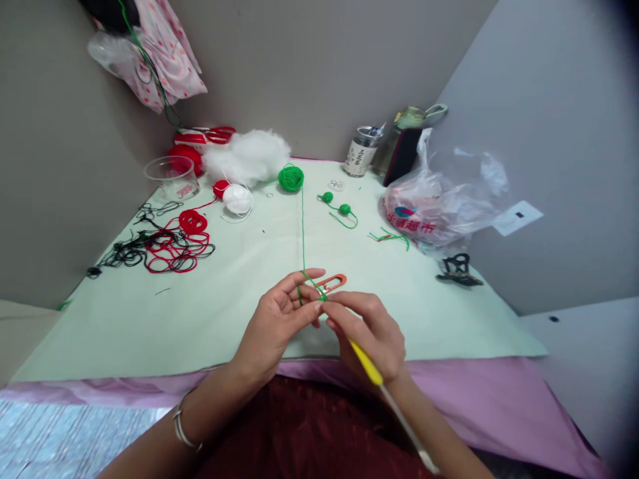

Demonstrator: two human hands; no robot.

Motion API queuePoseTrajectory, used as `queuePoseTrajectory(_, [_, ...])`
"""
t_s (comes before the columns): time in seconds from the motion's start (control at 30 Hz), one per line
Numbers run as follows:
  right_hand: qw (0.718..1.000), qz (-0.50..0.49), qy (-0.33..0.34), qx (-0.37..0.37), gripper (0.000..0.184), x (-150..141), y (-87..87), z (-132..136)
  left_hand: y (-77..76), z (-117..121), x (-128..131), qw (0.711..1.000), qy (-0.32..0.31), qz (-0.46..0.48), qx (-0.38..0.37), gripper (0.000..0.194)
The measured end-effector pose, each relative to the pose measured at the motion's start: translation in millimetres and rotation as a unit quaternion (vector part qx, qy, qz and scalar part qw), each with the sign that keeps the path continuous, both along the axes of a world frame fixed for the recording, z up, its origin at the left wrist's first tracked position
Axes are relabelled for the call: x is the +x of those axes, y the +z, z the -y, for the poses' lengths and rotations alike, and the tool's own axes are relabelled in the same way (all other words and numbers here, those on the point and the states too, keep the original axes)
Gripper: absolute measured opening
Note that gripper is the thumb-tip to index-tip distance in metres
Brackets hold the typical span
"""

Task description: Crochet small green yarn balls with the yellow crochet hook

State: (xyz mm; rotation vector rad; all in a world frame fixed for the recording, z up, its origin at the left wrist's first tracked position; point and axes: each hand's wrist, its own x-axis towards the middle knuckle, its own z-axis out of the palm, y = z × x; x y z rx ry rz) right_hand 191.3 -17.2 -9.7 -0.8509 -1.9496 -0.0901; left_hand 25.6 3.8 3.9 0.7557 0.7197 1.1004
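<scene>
My left hand (269,322) is closed at the fingertips on green yarn (302,229), with the strand looped over its raised index finger. That strand runs back across the table to a green yarn ball (291,178). In my right hand (374,332) is a crochet hook (367,362) with a yellow grip, its shaft pointing down toward my forearm. Both hands meet at a tiny bit of green work (322,299), mostly covered by fingers; the hook's tip is hard to make out. Just behind the fingers lies an orange looped tool (340,281), partly hidden.
Tangled black cord (127,249) and red yarn (192,222) lie at left, near a clear plastic cup (172,178). White stuffing (247,156) sits behind a white yarn ball (237,199). Toward the right are green crocheted balls (344,209), a plastic bag (424,203) and a black claw clip (459,269).
</scene>
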Motion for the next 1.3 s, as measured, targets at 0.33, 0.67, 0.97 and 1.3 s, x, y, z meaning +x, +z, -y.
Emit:
queuePoseTrajectory(0.33, [0.93,-0.31,0.072,-0.185,0.024,-5.8,8.7,-6.6,6.7,-3.0,-3.1,0.996,-0.025,0.051,-0.063,0.035])
queuePoseTrajectory(0.67, [0.99,-0.126,-0.007,-0.065,0.035,-5.4,-2.4,-2.1,3.7,-1.4,2.8,0.994,-0.028,0.062,-0.082,0.037])
queuePoseTrajectory(0.97, [0.899,-0.352,0.116,-0.234,0.02,-6.7,8.6,-9.2,5.1,-1.4,2.9,0.999,0.002,0.03,-0.014,0.026])
queuePoseTrajectory(1.3, [0.809,-0.451,0.171,-0.335,0.021,1.8,4.0,-13.3,3.5,-0.5,-3.1,1.0,-0.008,-0.015,0.003,0.031])
